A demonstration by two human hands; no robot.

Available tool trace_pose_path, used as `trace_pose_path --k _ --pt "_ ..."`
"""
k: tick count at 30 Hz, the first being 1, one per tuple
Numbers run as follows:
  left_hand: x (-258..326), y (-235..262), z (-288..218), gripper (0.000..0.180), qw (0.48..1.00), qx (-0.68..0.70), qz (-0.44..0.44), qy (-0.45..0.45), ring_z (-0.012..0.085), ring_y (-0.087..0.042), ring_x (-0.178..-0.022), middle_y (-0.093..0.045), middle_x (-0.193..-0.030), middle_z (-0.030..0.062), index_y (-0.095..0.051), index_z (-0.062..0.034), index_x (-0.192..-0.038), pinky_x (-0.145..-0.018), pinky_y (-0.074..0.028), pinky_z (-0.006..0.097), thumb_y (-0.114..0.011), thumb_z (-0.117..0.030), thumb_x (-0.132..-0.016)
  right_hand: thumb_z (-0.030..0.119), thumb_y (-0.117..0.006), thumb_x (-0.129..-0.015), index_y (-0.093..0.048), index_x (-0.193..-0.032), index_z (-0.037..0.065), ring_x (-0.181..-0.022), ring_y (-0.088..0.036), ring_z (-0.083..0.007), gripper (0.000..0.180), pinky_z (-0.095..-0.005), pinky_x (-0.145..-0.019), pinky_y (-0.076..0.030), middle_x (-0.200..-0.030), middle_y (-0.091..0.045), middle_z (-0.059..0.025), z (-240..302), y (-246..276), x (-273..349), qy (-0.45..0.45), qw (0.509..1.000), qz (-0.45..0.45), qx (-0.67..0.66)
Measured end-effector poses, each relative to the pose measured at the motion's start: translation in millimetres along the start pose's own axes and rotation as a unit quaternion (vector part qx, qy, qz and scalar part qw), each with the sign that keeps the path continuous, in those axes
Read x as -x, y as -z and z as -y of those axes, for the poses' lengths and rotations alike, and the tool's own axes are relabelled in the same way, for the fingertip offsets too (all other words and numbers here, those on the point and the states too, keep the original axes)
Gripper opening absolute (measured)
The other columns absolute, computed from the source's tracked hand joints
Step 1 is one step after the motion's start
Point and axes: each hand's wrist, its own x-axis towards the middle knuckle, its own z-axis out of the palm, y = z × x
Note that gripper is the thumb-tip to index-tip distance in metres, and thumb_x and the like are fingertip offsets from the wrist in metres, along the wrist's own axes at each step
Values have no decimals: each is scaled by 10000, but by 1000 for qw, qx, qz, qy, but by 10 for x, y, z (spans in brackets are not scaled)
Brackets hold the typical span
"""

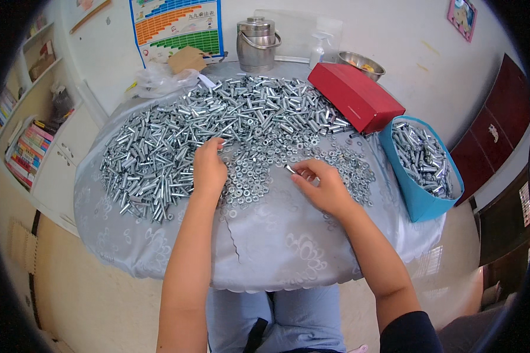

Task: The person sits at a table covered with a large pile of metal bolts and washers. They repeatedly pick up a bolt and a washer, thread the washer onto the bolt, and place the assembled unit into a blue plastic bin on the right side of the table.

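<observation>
A wide heap of silvery metal sleeves [153, 159] covers the left and back of the table. In front of it, loose nuts and washers [241, 185] are spread between my hands, with another patch of them [356, 176] beyond my right hand. My left hand [210, 169] is at the border of sleeves and nuts, its fingers curled together; whatever they pinch is hidden. My right hand [324, 185] hovers over the front of the nuts, thumb and fingers closed on a short metal sleeve [290, 169] whose end pokes out to the left.
A blue fabric bin [421, 203] full of metal pieces stands at the right edge. Behind it lies a red box [359, 94]. At the back are a steel pot [257, 50], a spray bottle [317, 53], a metal bowl [374, 72] and a plastic bag [165, 82]. A grey cloth [265, 259] covers the table.
</observation>
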Motion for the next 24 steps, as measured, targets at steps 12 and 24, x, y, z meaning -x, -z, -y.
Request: trace_pose_path --k 12,24 --pt "-36 78 -210 240 987 148 -66 -7 203 -584 -827 -596 -898 88 -563 -18 -940 -719 -460 288 -504 103 -741 115 -632 -766 -605 -923 16 -672 -560 -188 188 -289 -609 -453 -804 -602 -97 26 20 17 18 1000 8 15" --pt "142 23 -715 215 699 670 147 203 143 -539 -943 -560 -987 52 -535 -51 -984 -810 -448 262 -586 24 -790 117 -627 -767 -608 -945 14 -687 -573 -200 207 -297 -623 -461 -840 -615 -109 55 -2 18 -6 1000 9 8"
